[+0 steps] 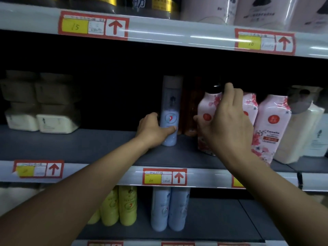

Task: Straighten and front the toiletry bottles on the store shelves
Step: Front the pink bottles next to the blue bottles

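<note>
On the middle shelf (88, 148) a tall pale-blue bottle (171, 103) stands upright, and my left hand (153, 130) is wrapped around its lower part. Right of it stands a pink floral bottle with a black cap (206, 110). My right hand (227, 121) grips this bottle from the front, fingers up by the cap. More pink floral bottles, one reading "Camellia" (271, 126), stand to the right, partly hidden by my right hand. Dark brown bottles (190, 110) sit behind, between the blue and pink ones.
Cream tubs (40, 103) are stacked at the shelf's left; white bottles (305, 128) stand at the far right. The lower shelf holds yellow bottles (122, 206) and pale-blue bottles (168, 208). Price tags line the shelf edges. Wrapped packs fill the top shelf.
</note>
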`<control>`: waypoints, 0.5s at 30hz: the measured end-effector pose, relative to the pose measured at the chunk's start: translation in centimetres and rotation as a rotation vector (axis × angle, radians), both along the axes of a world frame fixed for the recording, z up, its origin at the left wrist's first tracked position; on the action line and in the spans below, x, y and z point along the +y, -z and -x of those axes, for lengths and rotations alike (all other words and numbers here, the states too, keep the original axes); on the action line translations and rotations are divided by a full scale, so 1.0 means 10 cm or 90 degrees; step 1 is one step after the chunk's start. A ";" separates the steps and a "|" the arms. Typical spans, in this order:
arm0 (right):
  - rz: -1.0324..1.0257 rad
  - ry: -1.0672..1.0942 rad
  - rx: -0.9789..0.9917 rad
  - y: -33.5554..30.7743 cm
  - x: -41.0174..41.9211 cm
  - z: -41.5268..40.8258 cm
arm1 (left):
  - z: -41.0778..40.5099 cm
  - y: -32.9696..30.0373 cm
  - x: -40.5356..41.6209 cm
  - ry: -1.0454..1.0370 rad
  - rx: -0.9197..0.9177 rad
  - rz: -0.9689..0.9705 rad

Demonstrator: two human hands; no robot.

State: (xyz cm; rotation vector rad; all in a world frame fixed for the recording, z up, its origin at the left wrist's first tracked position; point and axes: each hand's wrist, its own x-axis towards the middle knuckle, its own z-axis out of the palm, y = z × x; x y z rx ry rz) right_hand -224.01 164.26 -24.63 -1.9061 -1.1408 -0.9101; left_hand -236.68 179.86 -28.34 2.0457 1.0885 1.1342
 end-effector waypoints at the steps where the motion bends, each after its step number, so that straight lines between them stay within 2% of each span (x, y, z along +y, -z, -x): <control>1: -0.004 -0.014 -0.005 0.03 -0.04 0.02 | 0.03 -0.01 -0.04 0.015 -0.001 -0.001; 5: 0.007 -0.084 0.044 0.21 -0.18 0.09 | 0.18 0.01 -0.20 0.047 0.007 -0.025; 10: 0.046 -0.129 0.055 0.47 -0.35 0.15 | 0.36 0.06 -0.46 0.049 -0.040 -0.040; 15: -0.093 -0.237 0.126 0.42 -0.56 0.21 | 0.58 0.05 -0.79 0.031 -0.110 -0.115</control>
